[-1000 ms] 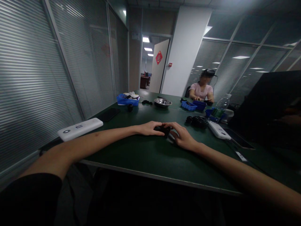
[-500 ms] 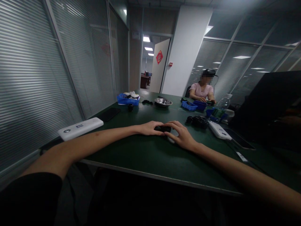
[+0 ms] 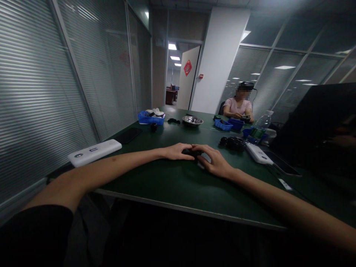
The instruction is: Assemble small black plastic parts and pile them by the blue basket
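Both my arms reach out over a dark green table [image 3: 172,185]. My left hand [image 3: 175,151] and my right hand [image 3: 214,160] meet at its middle, fingers curled around a small black part [image 3: 191,152] held between them just above the tabletop. Most of the part is hidden by my fingers. A pile of similar black parts [image 3: 233,143] lies a little beyond my right hand.
A white power bank [image 3: 94,152] and a black phone [image 3: 128,135] lie at the left. Farther back are a blue tray [image 3: 151,118], a metal bowl [image 3: 192,121] and blue bins [image 3: 229,124]. A white device [image 3: 258,153] lies right. A person [image 3: 239,105] sits at the far end.
My fingers have closed back over the black part, which showed more between the hands half a second ago. The arms have hardly shifted.
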Action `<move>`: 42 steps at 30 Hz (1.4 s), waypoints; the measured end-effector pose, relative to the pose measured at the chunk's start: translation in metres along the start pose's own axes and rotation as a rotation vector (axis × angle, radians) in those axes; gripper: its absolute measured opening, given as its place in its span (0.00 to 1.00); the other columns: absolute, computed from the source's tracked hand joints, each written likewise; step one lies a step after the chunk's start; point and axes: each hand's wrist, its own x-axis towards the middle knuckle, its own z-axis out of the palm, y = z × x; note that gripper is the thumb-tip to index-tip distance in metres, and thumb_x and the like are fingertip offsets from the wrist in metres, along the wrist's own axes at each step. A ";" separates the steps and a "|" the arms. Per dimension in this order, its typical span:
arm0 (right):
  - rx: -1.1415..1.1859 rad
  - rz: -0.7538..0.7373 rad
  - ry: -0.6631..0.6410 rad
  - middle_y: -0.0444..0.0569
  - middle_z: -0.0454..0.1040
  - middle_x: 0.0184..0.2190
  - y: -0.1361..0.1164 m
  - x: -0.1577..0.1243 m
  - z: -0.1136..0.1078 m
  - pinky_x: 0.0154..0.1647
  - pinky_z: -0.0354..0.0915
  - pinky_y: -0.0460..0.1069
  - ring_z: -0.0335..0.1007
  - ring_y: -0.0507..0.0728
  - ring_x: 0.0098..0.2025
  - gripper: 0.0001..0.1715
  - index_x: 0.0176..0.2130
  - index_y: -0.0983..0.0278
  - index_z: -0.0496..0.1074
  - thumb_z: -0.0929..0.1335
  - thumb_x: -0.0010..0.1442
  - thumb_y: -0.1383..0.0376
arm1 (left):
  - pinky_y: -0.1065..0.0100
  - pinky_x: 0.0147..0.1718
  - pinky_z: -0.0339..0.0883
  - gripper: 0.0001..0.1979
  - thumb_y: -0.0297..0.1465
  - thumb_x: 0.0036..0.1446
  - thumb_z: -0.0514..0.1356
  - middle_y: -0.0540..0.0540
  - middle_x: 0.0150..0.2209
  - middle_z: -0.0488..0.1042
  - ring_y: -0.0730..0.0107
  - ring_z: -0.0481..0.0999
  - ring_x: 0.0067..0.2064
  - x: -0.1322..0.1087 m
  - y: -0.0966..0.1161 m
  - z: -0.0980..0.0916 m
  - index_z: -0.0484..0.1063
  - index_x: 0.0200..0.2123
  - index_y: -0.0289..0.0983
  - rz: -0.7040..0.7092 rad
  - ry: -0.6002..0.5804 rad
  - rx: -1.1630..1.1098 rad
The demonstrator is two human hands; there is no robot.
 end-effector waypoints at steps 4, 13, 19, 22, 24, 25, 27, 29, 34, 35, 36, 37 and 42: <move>0.029 -0.018 -0.027 0.52 0.71 0.60 0.001 0.000 0.000 0.64 0.65 0.62 0.66 0.62 0.64 0.22 0.58 0.56 0.67 0.62 0.68 0.71 | 0.61 0.53 0.64 0.24 0.42 0.62 0.63 0.38 0.56 0.74 0.58 0.74 0.55 0.000 0.004 -0.001 0.71 0.57 0.34 -0.003 -0.007 -0.017; 0.060 -0.031 -0.029 0.53 0.66 0.65 0.002 -0.001 -0.002 0.66 0.62 0.65 0.63 0.63 0.67 0.27 0.62 0.57 0.65 0.63 0.66 0.71 | 0.59 0.56 0.64 0.27 0.43 0.62 0.63 0.37 0.59 0.72 0.57 0.73 0.58 0.000 0.002 -0.001 0.70 0.59 0.34 -0.015 -0.010 -0.024; -0.051 0.012 0.055 0.55 0.68 0.63 0.002 -0.002 0.001 0.63 0.65 0.66 0.66 0.66 0.63 0.24 0.62 0.57 0.66 0.66 0.68 0.62 | 0.59 0.59 0.62 0.29 0.43 0.63 0.63 0.38 0.60 0.71 0.58 0.71 0.60 -0.001 0.000 0.000 0.67 0.62 0.35 0.013 -0.015 -0.048; -0.117 0.036 0.093 0.55 0.72 0.55 0.003 0.000 0.003 0.58 0.69 0.64 0.70 0.66 0.56 0.22 0.60 0.57 0.69 0.67 0.68 0.58 | 0.60 0.57 0.63 0.27 0.43 0.63 0.63 0.38 0.57 0.73 0.58 0.73 0.58 -0.001 0.000 0.000 0.69 0.60 0.34 0.003 -0.010 -0.042; -0.129 0.037 0.091 0.54 0.74 0.51 0.004 0.001 0.003 0.55 0.71 0.63 0.72 0.65 0.53 0.20 0.58 0.56 0.71 0.67 0.69 0.57 | 0.60 0.55 0.64 0.27 0.43 0.62 0.63 0.38 0.56 0.74 0.58 0.73 0.56 0.000 0.000 0.000 0.69 0.59 0.34 0.002 -0.008 -0.029; -0.130 0.034 0.086 0.53 0.75 0.50 0.004 0.001 0.003 0.54 0.71 0.62 0.72 0.65 0.52 0.19 0.57 0.55 0.72 0.67 0.69 0.57 | 0.60 0.55 0.64 0.27 0.43 0.62 0.63 0.39 0.56 0.74 0.58 0.74 0.56 0.000 0.000 0.000 0.70 0.59 0.34 0.003 -0.006 -0.021; -0.123 0.031 0.087 0.53 0.75 0.49 0.003 0.002 0.002 0.53 0.71 0.62 0.72 0.65 0.51 0.18 0.57 0.55 0.72 0.67 0.69 0.57 | 0.61 0.55 0.64 0.26 0.43 0.62 0.63 0.39 0.55 0.74 0.58 0.74 0.55 0.000 -0.001 0.000 0.70 0.58 0.34 0.006 -0.002 -0.008; -0.112 0.029 0.081 0.53 0.75 0.49 0.002 0.003 0.000 0.53 0.71 0.62 0.72 0.65 0.51 0.18 0.57 0.56 0.72 0.67 0.69 0.58 | 0.61 0.54 0.64 0.27 0.44 0.62 0.63 0.39 0.55 0.74 0.58 0.74 0.55 0.000 -0.001 0.000 0.70 0.58 0.34 0.014 -0.003 -0.016; -0.067 0.008 0.044 0.53 0.75 0.53 0.001 0.002 -0.003 0.57 0.70 0.63 0.72 0.64 0.55 0.20 0.59 0.57 0.70 0.66 0.69 0.62 | 0.60 0.55 0.64 0.27 0.44 0.62 0.64 0.39 0.56 0.74 0.58 0.73 0.56 0.000 -0.002 0.001 0.70 0.59 0.35 0.013 0.004 -0.024; -0.055 0.004 0.042 0.53 0.75 0.54 0.001 0.002 -0.003 0.58 0.70 0.63 0.72 0.64 0.56 0.20 0.59 0.57 0.70 0.66 0.69 0.63 | 0.60 0.56 0.64 0.27 0.44 0.62 0.64 0.39 0.56 0.74 0.57 0.73 0.57 0.000 -0.002 0.001 0.70 0.59 0.35 0.012 0.007 -0.020; -0.042 0.000 0.042 0.53 0.74 0.55 0.001 0.001 -0.003 0.59 0.69 0.63 0.71 0.64 0.57 0.20 0.59 0.57 0.70 0.66 0.69 0.64 | 0.59 0.56 0.64 0.27 0.44 0.62 0.63 0.39 0.56 0.74 0.57 0.73 0.57 0.000 -0.002 0.001 0.70 0.59 0.35 0.017 0.007 -0.022; -0.029 -0.004 0.041 0.53 0.74 0.56 0.000 0.001 -0.002 0.60 0.68 0.63 0.71 0.63 0.58 0.20 0.59 0.57 0.70 0.65 0.69 0.65 | 0.59 0.56 0.64 0.27 0.44 0.62 0.63 0.39 0.56 0.74 0.57 0.73 0.57 0.000 -0.001 0.001 0.70 0.59 0.35 0.025 0.006 -0.028; 0.012 -0.014 0.021 0.52 0.74 0.57 0.000 0.001 -0.002 0.61 0.68 0.63 0.71 0.63 0.59 0.20 0.58 0.57 0.69 0.63 0.68 0.69 | 0.60 0.58 0.63 0.26 0.43 0.62 0.63 0.39 0.57 0.74 0.59 0.73 0.58 -0.001 0.002 0.000 0.70 0.59 0.35 0.027 -0.008 -0.050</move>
